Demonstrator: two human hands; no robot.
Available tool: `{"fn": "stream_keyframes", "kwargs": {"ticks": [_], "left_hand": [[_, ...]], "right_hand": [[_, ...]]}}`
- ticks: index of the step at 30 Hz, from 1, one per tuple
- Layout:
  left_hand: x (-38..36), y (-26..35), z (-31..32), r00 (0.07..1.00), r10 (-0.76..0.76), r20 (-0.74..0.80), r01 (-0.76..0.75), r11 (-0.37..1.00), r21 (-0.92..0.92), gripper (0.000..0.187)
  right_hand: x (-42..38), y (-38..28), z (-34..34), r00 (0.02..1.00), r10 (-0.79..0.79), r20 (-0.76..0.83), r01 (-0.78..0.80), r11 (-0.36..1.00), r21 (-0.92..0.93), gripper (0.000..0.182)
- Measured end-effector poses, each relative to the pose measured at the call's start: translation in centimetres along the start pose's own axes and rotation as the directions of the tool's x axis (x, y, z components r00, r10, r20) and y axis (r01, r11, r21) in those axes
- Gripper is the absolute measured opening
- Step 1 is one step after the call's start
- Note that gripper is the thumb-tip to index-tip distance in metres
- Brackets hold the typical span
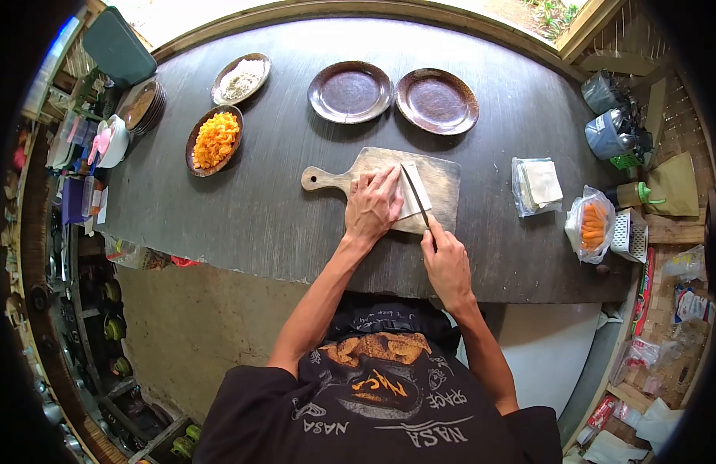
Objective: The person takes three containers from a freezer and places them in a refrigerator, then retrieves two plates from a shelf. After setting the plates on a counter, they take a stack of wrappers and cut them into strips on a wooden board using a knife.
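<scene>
A wooden cutting board (443,182) lies on the dark table with its handle to the left. On it rests a pale, flat, square-edged piece of food (416,193), whose exact kind I cannot make out. My left hand (373,203) lies over the piece's left part and presses it down with outstretched fingers. In my right hand (447,264) is a knife (415,195), gripped by its handle. Its dark blade lies along the pale piece, pointing away from me, just right of my left fingertips. My left hand hides part of the piece.
Two brown plates (350,91) stand beyond the board. Left are a bowl of diced orange food (215,142), a dish of whitish food (242,80) and stacked plates (145,108). Right are wrapped pale squares (537,185) and bagged carrots (592,224). The table's front edge (296,280) is near my body.
</scene>
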State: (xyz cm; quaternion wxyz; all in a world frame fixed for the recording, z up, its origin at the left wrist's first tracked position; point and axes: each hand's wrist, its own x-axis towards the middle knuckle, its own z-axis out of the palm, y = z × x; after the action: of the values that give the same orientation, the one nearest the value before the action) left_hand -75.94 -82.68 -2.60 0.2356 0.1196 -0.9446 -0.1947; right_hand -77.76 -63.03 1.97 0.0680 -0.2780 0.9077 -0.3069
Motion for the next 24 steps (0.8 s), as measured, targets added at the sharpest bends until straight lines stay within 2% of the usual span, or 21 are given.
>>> {"fn": "stream_keyframes", "kwargs": {"ticks": [15, 20, 24], "left_hand": [[0.0, 0.0, 0.2, 1.0, -0.021, 0.013, 0.021, 1.0, 0.001, 0.053], [0.1, 0.1, 0.1, 1.0, -0.022, 0.019, 0.022, 1.0, 0.016, 0.053], [0.2, 0.1, 0.1, 1.0, -0.005, 0.025, 0.004, 0.999, 0.034, 0.051]], "right_hand": [[0.8, -1.2, -0.7, 0.994, 0.065, 0.087, -0.064, 0.998, -0.016, 0.038], [0.9, -1.9, -1.0, 0.985, 0.119, 0.125, -0.106, 0.989, -0.106, 0.041], [0.2, -1.6, -0.9, 0.98, 0.129, 0.149, -0.113, 0.988, -0.109, 0.041]]}}
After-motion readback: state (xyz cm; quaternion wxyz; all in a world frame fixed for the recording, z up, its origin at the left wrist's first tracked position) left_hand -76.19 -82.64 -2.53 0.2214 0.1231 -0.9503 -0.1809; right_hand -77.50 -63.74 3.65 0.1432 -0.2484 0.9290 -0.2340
